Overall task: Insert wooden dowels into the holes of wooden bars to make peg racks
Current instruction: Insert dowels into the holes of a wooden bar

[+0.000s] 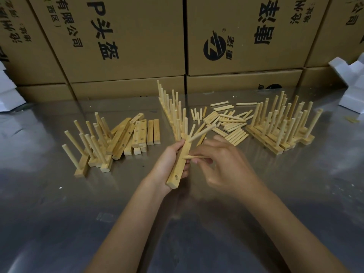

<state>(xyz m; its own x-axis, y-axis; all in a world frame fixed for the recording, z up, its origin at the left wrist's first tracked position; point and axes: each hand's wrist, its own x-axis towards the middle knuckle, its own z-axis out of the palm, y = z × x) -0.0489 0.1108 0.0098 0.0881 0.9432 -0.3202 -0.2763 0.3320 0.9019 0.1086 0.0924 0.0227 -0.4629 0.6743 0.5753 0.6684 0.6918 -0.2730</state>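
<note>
My left hand (168,164) grips a wooden bar (178,168), held above the metal table (78,203) and tilted away from me. One dowel (202,132) stands in the bar's far hole. My right hand (226,164) pinches a second dowel (194,157), whose tip sits at the bar's middle hole. The hole (176,176) near the bar's close end holds nothing. Loose dowels (230,123) lie in a heap behind my right hand. Bars without pegs (136,133) lie piled to the left.
Finished peg racks stand in groups at the left (90,146), the middle back (173,109) and the right (281,123). Stacked cardboard boxes (137,46) wall off the back. White foam pieces sit at the far right (352,87) and far left (7,95).
</note>
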